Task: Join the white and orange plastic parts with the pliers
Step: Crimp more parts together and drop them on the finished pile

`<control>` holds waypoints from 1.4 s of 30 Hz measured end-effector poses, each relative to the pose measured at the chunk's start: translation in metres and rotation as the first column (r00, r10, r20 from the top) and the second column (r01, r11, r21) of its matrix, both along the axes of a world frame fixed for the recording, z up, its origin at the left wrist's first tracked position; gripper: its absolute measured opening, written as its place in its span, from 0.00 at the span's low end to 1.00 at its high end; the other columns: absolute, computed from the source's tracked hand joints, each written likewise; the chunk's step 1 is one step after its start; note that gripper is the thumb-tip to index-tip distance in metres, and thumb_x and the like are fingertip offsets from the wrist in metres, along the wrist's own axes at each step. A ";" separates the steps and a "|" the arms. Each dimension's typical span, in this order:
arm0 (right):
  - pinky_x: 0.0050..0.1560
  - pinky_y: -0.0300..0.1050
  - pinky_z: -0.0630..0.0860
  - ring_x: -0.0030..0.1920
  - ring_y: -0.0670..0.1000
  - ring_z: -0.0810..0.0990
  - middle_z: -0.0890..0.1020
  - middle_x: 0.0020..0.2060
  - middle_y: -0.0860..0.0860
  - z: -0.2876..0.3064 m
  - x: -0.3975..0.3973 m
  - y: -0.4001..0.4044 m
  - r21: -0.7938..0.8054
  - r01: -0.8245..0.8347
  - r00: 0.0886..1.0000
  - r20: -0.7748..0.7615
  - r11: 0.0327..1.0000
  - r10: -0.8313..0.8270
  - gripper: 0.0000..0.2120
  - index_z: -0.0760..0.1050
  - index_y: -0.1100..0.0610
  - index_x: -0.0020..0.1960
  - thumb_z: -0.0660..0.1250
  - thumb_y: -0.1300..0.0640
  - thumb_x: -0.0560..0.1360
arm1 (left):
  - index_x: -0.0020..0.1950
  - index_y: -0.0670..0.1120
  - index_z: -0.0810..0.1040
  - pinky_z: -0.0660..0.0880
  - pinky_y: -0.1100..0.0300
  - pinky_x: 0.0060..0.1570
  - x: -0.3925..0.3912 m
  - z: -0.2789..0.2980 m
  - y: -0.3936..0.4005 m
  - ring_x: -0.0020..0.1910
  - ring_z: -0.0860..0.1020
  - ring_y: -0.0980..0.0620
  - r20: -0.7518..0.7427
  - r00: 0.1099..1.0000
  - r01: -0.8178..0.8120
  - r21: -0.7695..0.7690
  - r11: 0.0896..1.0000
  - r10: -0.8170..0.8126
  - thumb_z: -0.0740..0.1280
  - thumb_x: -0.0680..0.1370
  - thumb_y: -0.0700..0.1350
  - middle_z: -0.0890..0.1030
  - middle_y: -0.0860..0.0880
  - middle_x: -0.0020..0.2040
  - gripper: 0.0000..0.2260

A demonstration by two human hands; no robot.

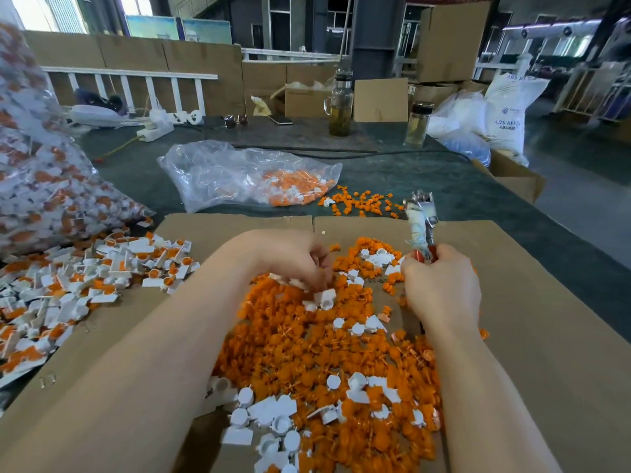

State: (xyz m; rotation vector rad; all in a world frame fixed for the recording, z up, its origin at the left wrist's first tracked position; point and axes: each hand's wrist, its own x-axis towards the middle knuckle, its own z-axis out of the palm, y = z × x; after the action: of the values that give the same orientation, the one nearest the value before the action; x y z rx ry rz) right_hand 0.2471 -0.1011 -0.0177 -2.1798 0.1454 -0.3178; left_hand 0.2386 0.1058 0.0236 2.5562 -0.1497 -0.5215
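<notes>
Her left hand [300,257] curls fingers down into the heap of small orange plastic parts [307,346], touching white plastic parts [322,298] on flat brown cardboard [532,336]. The right hand [440,288] grips upright red-handled metal pliers [422,227].

A dark grey steel pillar [377,29] stands far in the middle. Brown cardboard sheets [136,56] line the far left wall, under bright windows [51,10]. The grey concrete floor [587,186] lies right.
</notes>
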 end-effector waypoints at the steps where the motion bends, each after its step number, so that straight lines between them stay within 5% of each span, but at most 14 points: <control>1: 0.29 0.42 0.61 0.31 0.52 0.74 0.77 0.30 0.50 0.001 0.000 -0.001 0.010 0.015 1.000 0.003 1.000 -0.015 0.05 0.70 0.53 0.37 0.64 0.56 0.71 | 0.51 0.44 0.81 0.73 0.63 0.41 -0.003 0.006 0.001 0.40 0.77 0.55 -0.043 0.998 0.045 0.024 0.999 -0.044 0.72 0.75 0.43 0.82 0.53 0.42 0.07; 4: 0.29 0.41 0.63 0.31 0.51 0.74 0.77 0.31 0.49 0.001 0.001 -0.003 0.036 0.050 0.999 0.011 0.998 -0.050 0.04 0.73 0.53 0.38 0.64 0.56 0.72 | 0.54 0.49 0.81 0.73 0.59 0.46 0.000 0.013 -0.008 0.48 0.79 0.53 0.009 0.998 0.066 0.051 0.997 -0.066 0.73 0.75 0.50 0.83 0.56 0.46 0.10; 7: 0.29 0.41 0.63 0.32 0.52 0.75 0.78 0.31 0.50 0.001 0.001 -0.004 0.045 0.065 0.997 0.026 0.997 -0.066 0.04 0.73 0.54 0.38 0.64 0.56 0.72 | 0.59 0.55 0.78 0.74 0.54 0.56 0.017 0.001 -0.033 0.60 0.77 0.49 0.254 0.967 -0.035 0.011 0.999 0.031 0.71 0.76 0.55 0.79 0.53 0.61 0.13; 10: 0.30 0.42 0.63 0.34 0.51 0.75 0.78 0.33 0.49 0.001 0.001 -0.004 0.060 0.079 0.996 0.035 0.995 -0.081 0.05 0.73 0.53 0.38 0.64 0.55 0.72 | 0.69 0.61 0.72 0.61 0.40 0.72 0.038 -0.020 -0.063 0.72 0.67 0.46 0.369 0.929 0.001 0.089 0.996 -0.034 0.68 0.77 0.61 0.67 0.49 0.74 0.21; 15: 0.30 0.43 0.65 0.35 0.51 0.76 0.78 0.34 0.48 0.000 0.002 -0.004 0.080 0.088 0.995 0.038 0.993 -0.091 0.03 0.74 0.52 0.41 0.65 0.53 0.72 | 0.77 0.63 0.60 0.42 0.30 0.71 0.066 -0.039 -0.098 0.79 0.44 0.38 0.301 0.936 0.108 0.246 0.963 -0.181 0.63 0.78 0.57 0.51 0.48 0.82 0.27; 17: 0.31 0.43 0.65 0.37 0.52 0.77 0.79 0.36 0.48 -0.002 0.004 -0.003 0.073 0.085 0.996 0.030 0.994 -0.087 0.03 0.75 0.51 0.43 0.65 0.53 0.72 | 0.77 0.62 0.60 0.42 0.27 0.69 0.070 -0.044 -0.102 0.79 0.43 0.35 0.228 0.954 0.135 0.259 0.956 -0.197 0.63 0.78 0.56 0.52 0.48 0.81 0.27; 23: 0.30 0.42 0.64 0.36 0.52 0.76 0.79 0.35 0.49 -0.003 0.004 -0.003 0.063 0.077 0.996 0.030 0.995 -0.079 0.03 0.74 0.52 0.42 0.64 0.53 0.73 | 0.65 0.56 0.71 0.59 0.35 0.67 0.065 -0.041 -0.098 0.70 0.62 0.39 0.285 0.947 0.068 0.269 0.961 -0.147 0.64 0.78 0.53 0.67 0.44 0.67 0.16; 27: 0.30 0.42 0.64 0.34 0.53 0.76 0.78 0.33 0.49 -0.004 0.002 -0.001 0.047 0.063 0.998 0.019 0.997 -0.064 0.03 0.72 0.53 0.39 0.64 0.55 0.72 | 0.56 0.53 0.74 0.73 0.53 0.51 0.055 -0.030 -0.081 0.55 0.72 0.48 0.232 0.963 0.070 0.282 0.957 -0.138 0.65 0.78 0.49 0.70 0.49 0.56 0.08; 29: 0.30 0.42 0.64 0.33 0.53 0.76 0.78 0.33 0.50 -0.003 0.001 0.000 0.027 0.048 0.999 0.013 0.999 -0.048 0.04 0.72 0.53 0.39 0.64 0.55 0.71 | 0.53 0.52 0.76 0.74 0.57 0.42 0.044 -0.024 -0.068 0.46 0.74 0.52 0.204 0.971 0.068 0.275 0.959 -0.127 0.65 0.79 0.46 0.73 0.49 0.54 0.04; 33: 0.30 0.42 0.63 0.32 0.53 0.75 0.78 0.32 0.51 -0.002 -0.001 0.002 -0.044 -0.008 1.000 -0.001 0.999 0.008 0.06 0.71 0.54 0.38 0.64 0.55 0.73 | 0.46 0.50 0.76 0.78 0.54 0.45 0.018 -0.016 -0.045 0.46 0.78 0.48 0.163 0.981 0.061 0.237 0.970 -0.102 0.63 0.79 0.43 0.79 0.48 0.49 0.04; 37: 0.30 0.42 0.64 0.33 0.52 0.76 0.78 0.32 0.51 -0.002 -0.002 0.004 -0.122 -0.087 0.995 -0.057 0.989 0.081 0.06 0.72 0.53 0.38 0.65 0.54 0.73 | 0.50 0.50 0.76 0.71 0.60 0.39 -0.003 -0.015 -0.033 0.44 0.76 0.52 0.195 0.977 0.038 0.225 0.974 -0.083 0.63 0.80 0.45 0.78 0.50 0.50 0.03; 42: 0.29 0.40 0.64 0.33 0.50 0.76 0.78 0.32 0.50 -0.001 -0.005 0.008 -0.269 -0.180 0.979 -0.143 0.946 0.146 0.04 0.72 0.53 0.39 0.64 0.54 0.72 | 0.53 0.49 0.79 0.69 0.60 0.45 -0.026 -0.013 -0.019 0.45 0.74 0.54 0.269 0.962 0.000 0.178 0.984 -0.049 0.66 0.79 0.46 0.72 0.56 0.43 0.04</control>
State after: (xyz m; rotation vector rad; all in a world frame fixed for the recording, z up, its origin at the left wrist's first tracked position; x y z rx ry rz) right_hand 0.2418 -0.0936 -0.0190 -2.4757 -0.0154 -0.1155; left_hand 0.2131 0.0868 0.0107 2.7952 -0.2427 -0.1944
